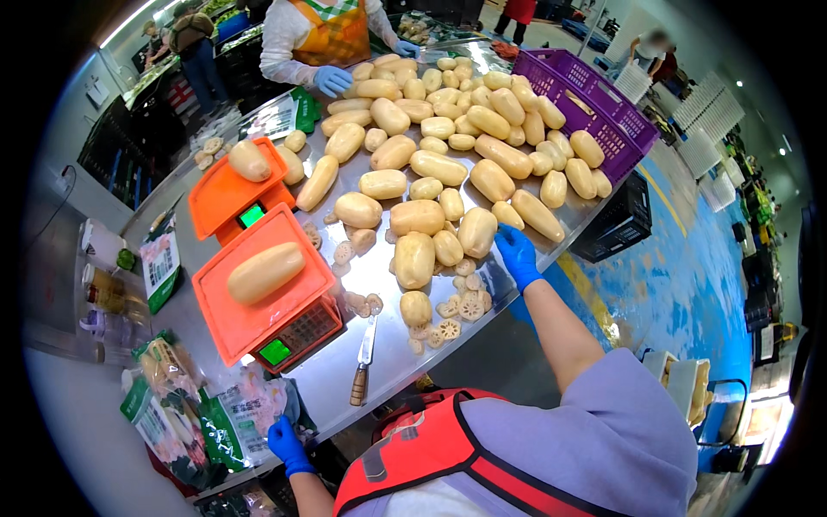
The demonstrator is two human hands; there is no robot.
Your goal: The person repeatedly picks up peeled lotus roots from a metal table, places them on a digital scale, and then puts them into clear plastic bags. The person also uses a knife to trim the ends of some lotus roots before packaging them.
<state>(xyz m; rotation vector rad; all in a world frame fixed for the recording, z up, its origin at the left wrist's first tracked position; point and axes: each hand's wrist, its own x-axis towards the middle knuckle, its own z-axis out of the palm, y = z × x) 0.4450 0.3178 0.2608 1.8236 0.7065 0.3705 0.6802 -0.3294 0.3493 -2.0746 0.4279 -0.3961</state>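
My left hand [289, 446], in a blue glove, is at the near left corner of the metal table, its fingers closed at the edge of a printed plastic bag [242, 417]. My right hand [519, 258], also gloved in blue, touches the right side of a peeled lotus root section [478, 232]; its fingertips are partly hidden. Between my hands lies a knife [363, 362] with a wooden handle, blade pointing away from me. Cut lotus root slices [471, 305] are scattered near the front edge. One lotus root [266, 273] rests on the nearer orange scale [213, 316].
A second orange scale [219, 200] carries another lotus root [249, 161]. Many sections are heaped across the table [387, 362]. A purple crate [581, 110] stands at the far right. Opposite me, a person in an orange apron [336, 35] has a gloved hand [333, 80] at the heap. Filled bags [161, 413] lie left.
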